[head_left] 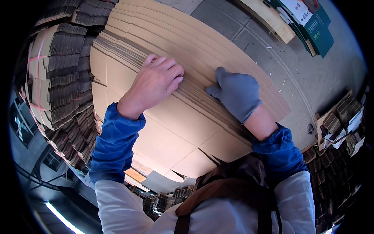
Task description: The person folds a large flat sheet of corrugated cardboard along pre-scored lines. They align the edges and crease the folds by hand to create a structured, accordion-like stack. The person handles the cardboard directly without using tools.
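Observation:
A thick stack of brown flat cardboard box blanks point(167, 126) stands in front of me, its top edges fanned into ridges. My left hand point(154, 80) is bare, its fingers curled over the top edges near the middle of the stack. To its right, my right hand point(239, 95) wears a grey glove. Its thumb and one finger show apart against the edges, with cardboard between them; the other fingers are hidden behind the hand. Blue sleeve covers ring both forearms.
Tied bundles of folded cardboard point(62, 74) are piled high on the left. A wooden pallet point(269, 19) and green printed boxes point(319, 33) lie on the grey floor at the far right. More cardboard stacks point(337, 167) stand at the lower right.

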Demonstrator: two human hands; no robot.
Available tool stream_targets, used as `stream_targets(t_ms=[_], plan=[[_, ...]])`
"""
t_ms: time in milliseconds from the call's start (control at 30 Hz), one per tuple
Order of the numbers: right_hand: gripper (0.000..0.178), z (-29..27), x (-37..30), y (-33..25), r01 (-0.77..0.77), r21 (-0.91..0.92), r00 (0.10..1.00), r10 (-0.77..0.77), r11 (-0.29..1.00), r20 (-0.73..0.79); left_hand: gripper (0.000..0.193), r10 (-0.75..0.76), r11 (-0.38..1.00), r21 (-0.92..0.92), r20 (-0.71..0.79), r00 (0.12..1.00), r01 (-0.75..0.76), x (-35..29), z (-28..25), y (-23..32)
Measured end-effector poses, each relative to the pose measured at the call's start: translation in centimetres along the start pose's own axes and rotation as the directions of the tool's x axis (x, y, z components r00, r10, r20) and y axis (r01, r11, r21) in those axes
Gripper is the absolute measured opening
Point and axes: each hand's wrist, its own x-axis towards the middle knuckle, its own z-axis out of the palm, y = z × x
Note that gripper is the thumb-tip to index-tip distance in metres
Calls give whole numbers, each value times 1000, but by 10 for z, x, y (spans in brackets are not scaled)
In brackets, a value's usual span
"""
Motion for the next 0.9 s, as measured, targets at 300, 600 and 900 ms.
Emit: stream_targets(t_ms=[300, 600, 900], plan=[[41, 4, 3, -6, 9, -33, 1000, -8, 999, 28, 12, 7, 1000, -2, 2, 1000, -7, -3, -3, -2], [40, -4, 7, -5, -2, -36, 997, 5, 999, 81, 17, -30, 1000, 2, -3, 1000, 30, 5, -1, 1], [41, 8, 8, -4, 50, -196, 999, -52, 979, -8, 26, -46, 997, 52, -135, 990, 54, -4, 17, -2]])
